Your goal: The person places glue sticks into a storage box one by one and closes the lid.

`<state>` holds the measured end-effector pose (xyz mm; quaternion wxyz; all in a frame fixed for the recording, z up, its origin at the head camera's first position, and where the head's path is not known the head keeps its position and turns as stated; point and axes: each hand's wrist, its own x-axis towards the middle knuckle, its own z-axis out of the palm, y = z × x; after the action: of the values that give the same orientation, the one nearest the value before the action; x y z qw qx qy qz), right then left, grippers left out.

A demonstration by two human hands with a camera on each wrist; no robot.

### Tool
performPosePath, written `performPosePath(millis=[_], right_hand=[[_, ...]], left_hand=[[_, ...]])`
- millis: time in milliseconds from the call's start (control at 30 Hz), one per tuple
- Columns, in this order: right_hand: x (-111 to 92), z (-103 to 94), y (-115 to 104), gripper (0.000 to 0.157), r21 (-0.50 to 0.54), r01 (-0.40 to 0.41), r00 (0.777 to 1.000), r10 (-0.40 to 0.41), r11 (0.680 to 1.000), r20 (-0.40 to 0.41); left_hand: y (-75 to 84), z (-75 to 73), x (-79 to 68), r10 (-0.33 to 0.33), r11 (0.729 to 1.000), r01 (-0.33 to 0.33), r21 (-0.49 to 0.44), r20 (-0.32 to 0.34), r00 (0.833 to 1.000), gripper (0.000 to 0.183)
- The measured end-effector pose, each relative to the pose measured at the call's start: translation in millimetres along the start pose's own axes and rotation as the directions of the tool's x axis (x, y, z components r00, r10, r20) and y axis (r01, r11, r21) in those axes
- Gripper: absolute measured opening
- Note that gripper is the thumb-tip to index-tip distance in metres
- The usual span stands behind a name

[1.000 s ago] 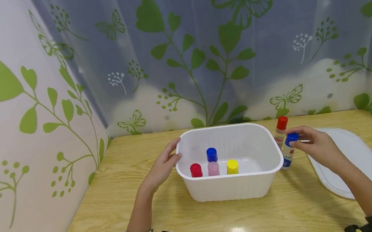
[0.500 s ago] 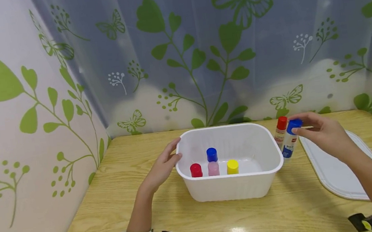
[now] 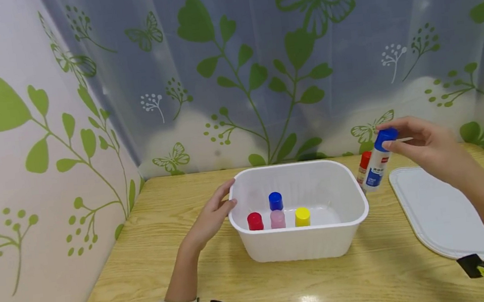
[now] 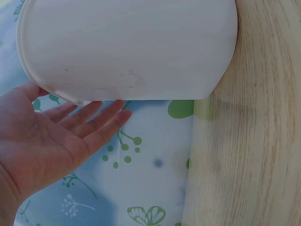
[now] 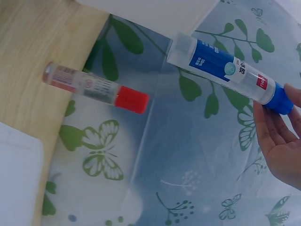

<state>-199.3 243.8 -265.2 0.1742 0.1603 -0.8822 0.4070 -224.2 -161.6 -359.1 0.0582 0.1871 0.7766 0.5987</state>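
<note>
My right hand (image 3: 439,153) pinches the blue cap of a clear glue bottle (image 3: 376,168) with a blue label. The bottle hangs tilted off the table, its base near the bin's right rim. Behind it stands a second clear bottle with a red cap (image 3: 364,161), partly hidden in the head view and seen whole in the right wrist view (image 5: 89,87). My left hand (image 3: 210,216) rests at the left rim of the white plastic bin (image 3: 297,244), fingers extended along its outside in the left wrist view (image 4: 51,136).
Inside the bin are things with a red cap (image 3: 255,221), a pink cap (image 3: 277,219), a yellow cap (image 3: 302,217) and a blue cap (image 3: 275,201). A white lid (image 3: 442,213) lies right on the wooden table (image 3: 150,291). A patterned curtain (image 3: 238,121) hangs behind.
My right hand has lifted the blue-capped glue bottle from beside the bin, up and to the right, tilting it. The left hand and the bin have stayed put.
</note>
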Motion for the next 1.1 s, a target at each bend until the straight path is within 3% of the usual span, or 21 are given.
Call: performPosePath(millis=[467, 1100], right_hand=[[16.0, 4.5, -35.8, 0.031, 0.033, 0.086, 0.996, -0.086, 0.996, -0.011], [29.2, 43.0, -54.1, 0.032, 0.147, 0.166, 0.98, -0.18, 0.975, 0.087]], left_hand=[[-1.6, -1.3, 0.4, 0.001, 1.0, -0.001, -0.004, 0.002, 1.0, 0.049], [1.0, -0.2, 0.0, 0.006, 1.0, -0.006, 0.008, -0.01, 1.0, 0.05]])
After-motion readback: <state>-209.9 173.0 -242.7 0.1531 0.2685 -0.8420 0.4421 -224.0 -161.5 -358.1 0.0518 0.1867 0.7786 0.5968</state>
